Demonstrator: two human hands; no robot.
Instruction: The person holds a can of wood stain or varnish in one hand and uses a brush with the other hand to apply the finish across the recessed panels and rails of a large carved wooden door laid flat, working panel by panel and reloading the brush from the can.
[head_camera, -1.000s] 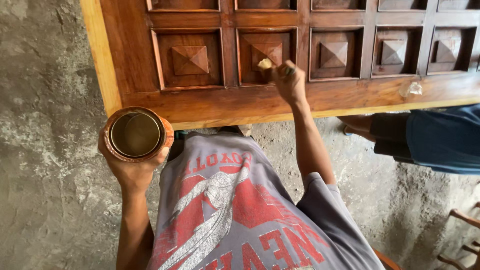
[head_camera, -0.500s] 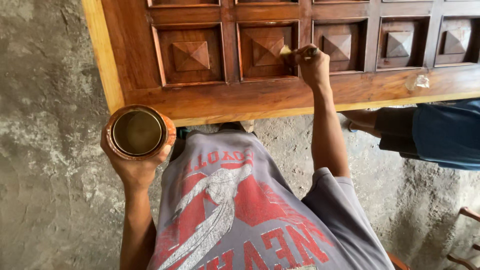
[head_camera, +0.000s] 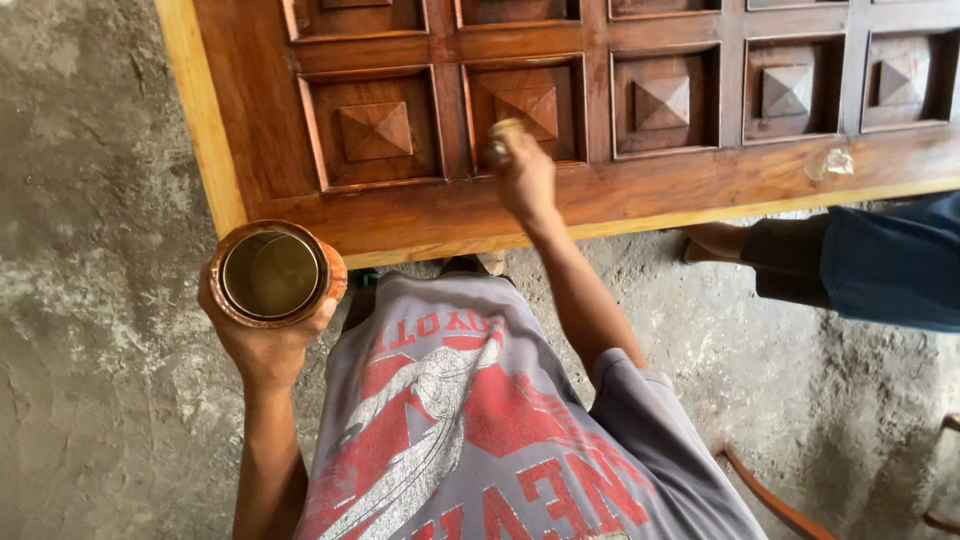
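The one package here is the round open tin (head_camera: 272, 275) that my left hand (head_camera: 262, 340) cups from below, held up just beside the near edge of the carved wooden door (head_camera: 640, 190). Its rim and outer wall are smeared orange-brown, and the inside shows a dull olive-gold liquid. I see no labels, signs or screens.

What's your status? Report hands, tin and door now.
Left hand grips open tin, upright, beside door edge. Right hand presses brush to carved door panel. Another person's leg sits right, apart.
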